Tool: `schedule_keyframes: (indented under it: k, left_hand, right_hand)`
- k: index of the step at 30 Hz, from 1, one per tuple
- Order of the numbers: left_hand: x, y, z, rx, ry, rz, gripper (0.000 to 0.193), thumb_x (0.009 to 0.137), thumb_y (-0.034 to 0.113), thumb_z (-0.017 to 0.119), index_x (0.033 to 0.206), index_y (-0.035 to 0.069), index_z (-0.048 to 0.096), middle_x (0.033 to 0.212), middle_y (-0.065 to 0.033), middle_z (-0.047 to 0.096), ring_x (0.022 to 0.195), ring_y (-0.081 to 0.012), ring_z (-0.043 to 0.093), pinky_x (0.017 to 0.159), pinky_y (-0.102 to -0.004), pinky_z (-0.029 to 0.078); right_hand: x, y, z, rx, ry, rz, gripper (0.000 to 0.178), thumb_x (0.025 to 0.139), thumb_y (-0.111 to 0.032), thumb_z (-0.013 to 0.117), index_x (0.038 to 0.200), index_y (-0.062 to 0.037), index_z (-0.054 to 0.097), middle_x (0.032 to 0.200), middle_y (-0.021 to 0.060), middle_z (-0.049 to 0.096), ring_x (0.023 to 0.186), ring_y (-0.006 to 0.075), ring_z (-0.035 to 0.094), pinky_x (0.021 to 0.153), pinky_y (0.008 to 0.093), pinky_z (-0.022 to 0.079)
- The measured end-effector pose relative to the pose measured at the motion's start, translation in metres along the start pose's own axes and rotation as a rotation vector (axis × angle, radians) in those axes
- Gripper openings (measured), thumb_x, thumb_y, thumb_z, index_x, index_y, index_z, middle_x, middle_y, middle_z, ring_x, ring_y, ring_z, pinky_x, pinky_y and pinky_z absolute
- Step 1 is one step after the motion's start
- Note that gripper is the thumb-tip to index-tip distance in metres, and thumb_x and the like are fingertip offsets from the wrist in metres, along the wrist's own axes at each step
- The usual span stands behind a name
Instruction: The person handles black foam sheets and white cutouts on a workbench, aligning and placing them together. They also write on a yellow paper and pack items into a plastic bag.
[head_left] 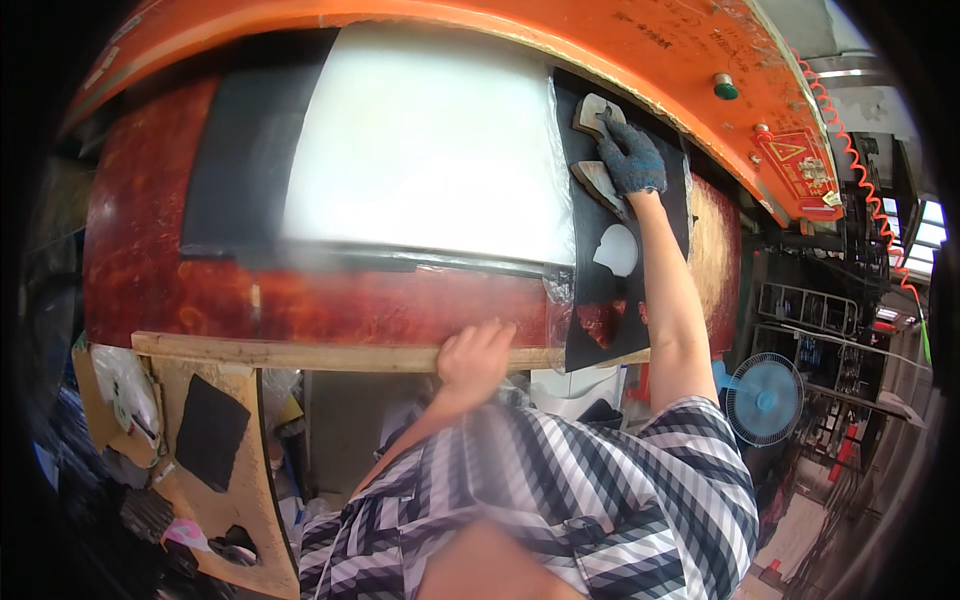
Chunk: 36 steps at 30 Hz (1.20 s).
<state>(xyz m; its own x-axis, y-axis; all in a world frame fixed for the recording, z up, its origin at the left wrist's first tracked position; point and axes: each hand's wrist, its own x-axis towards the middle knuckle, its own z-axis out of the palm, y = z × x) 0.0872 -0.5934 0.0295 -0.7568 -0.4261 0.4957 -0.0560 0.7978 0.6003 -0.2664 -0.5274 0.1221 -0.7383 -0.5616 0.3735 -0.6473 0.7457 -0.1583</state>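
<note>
My right hand point(632, 158), in a dark grey knit glove, reaches far out over a black sheet point(585, 270) at the right of the work board. Its thumb and fingers grip the edge of a curved, metal-edged cutting die point(594, 113) lying on that sheet. Just nearer lies a second, narrower cutting die point(596, 183), partly beside my wrist. Shaped holes in the black sheet show white and dark red beneath. My bare left hand point(477, 358) rests with curled fingers on the wooden front strip point(300, 353), apparently holding nothing.
An orange press beam point(680, 60) with a green button point(725, 87) spans the back. A white sheet point(430, 150) covers more black material point(245, 150) on the red board point(140, 220). Lower left, a side board point(180, 380) bears a black piece point(212, 432). A blue fan point(765, 398) stands right.
</note>
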Motion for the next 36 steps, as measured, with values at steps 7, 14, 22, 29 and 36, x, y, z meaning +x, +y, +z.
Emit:
schedule_keyframes:
  k: [7,14,22,29,36]
  left_hand:
    - [0.03,-0.01,0.013,0.022,0.013,0.002,0.014,0.074,0.015,0.066,0.086,0.019,0.07,0.081,0.0074,0.063,0.067,-0.0134,0.058,0.058,-0.0267,0.045]
    - [0.076,-0.02,0.035,0.125,-0.007,-0.077,0.005,0.074,0.022,0.069,0.078,0.018,0.068,0.076,0.0046,0.064,0.067,-0.0149,0.06,0.058,-0.028,0.047]
    - [0.148,-0.05,0.061,-0.011,0.064,0.066,0.01,0.072,0.023,0.071,0.077,0.015,0.069,0.076,0.0,0.065,0.068,-0.0189,0.061,0.057,-0.0302,0.048]
    - [0.226,-0.071,0.072,0.037,-0.027,0.261,0.028,0.07,0.027,0.071,0.094,0.013,0.068,0.097,-0.0032,0.064,0.096,-0.0245,0.057,0.087,-0.0392,0.04]
    - [0.244,-0.069,0.097,0.343,-0.152,0.175,0.057,0.077,0.038,0.067,0.127,0.015,0.051,0.131,-0.0073,0.048,0.126,-0.029,0.038,0.105,-0.0482,0.024]
  right_hand:
    - [0.021,0.002,0.003,0.129,0.042,0.075,0.039,0.084,-0.038,0.061,0.114,-0.0128,0.064,0.113,0.0134,0.063,0.108,0.0303,0.057,0.093,0.0354,0.044]
    - [-0.025,0.037,-0.01,0.509,0.377,0.34,0.023,0.086,-0.02,0.059,0.098,-0.0022,0.067,0.093,0.0121,0.067,0.084,0.0219,0.063,0.078,0.0309,0.048]
    - [0.038,0.055,-0.067,1.347,0.496,0.427,0.024,0.085,-0.019,0.05,0.067,-0.0038,0.054,0.058,0.0063,0.051,0.05,0.014,0.048,0.048,0.0271,0.038]
    - [0.084,0.06,-0.072,0.679,0.725,0.016,0.028,0.086,-0.016,0.044,0.063,-0.0033,0.053,0.066,0.0085,0.054,0.057,0.0161,0.05,0.054,0.0297,0.039]
    - [-0.07,0.081,0.01,0.692,0.125,0.414,0.02,0.089,-0.016,0.052,0.084,0.0011,0.061,0.076,0.01,0.06,0.07,0.0213,0.056,0.066,0.03,0.045]
